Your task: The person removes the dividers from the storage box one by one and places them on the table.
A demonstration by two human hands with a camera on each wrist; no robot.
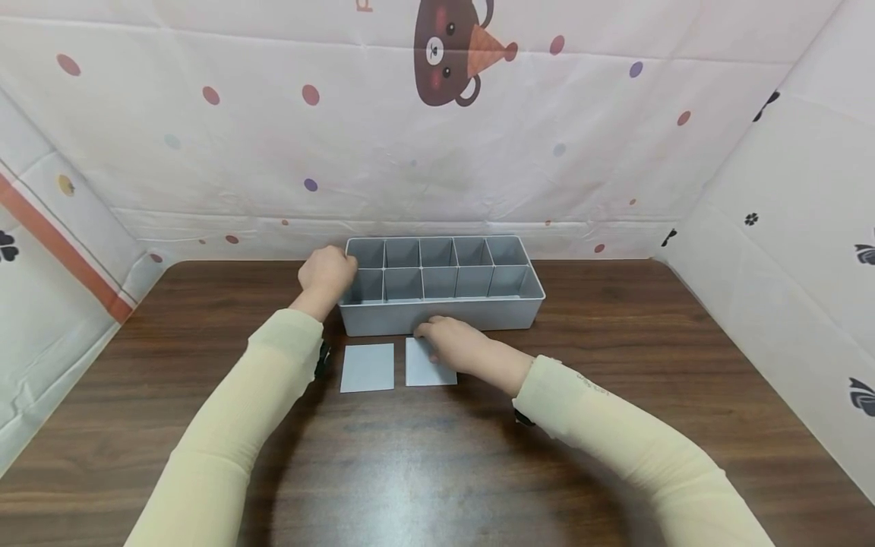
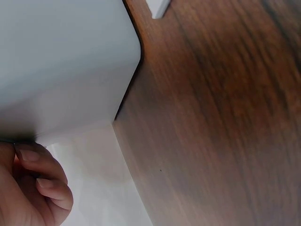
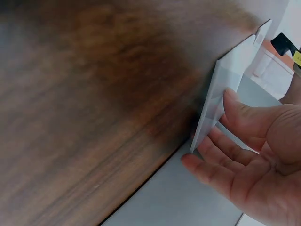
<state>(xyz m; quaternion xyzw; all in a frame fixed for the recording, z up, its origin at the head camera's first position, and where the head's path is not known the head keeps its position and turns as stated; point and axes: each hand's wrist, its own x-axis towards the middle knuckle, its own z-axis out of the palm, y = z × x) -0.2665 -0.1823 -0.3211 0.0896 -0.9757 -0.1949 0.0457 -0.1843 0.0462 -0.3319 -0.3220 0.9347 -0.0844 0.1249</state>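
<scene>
A grey divided storage box (image 1: 451, 315) stands against the back wall, with two rows of compartments facing up. At its left end, my left hand (image 1: 326, 272) grips the rim with fingers curled; the left wrist view shows folded fingers (image 2: 49, 181) against the box's side. In front of the box lies a pale grey, thin rectangular panel (image 1: 422, 372). My right hand (image 1: 458, 346) pinches that panel by its far edge, thumb on the upper face and fingers around the edge close to the box front. A second similar panel (image 1: 368, 368) lies flat to its left.
The brown wooden table (image 1: 410, 463) extends to both sides and toward me. A printed cloth (image 1: 273, 152) with dots and a bear hangs behind the box, and more cloth (image 1: 786, 228) borders the right side. Black straps show at both wrists.
</scene>
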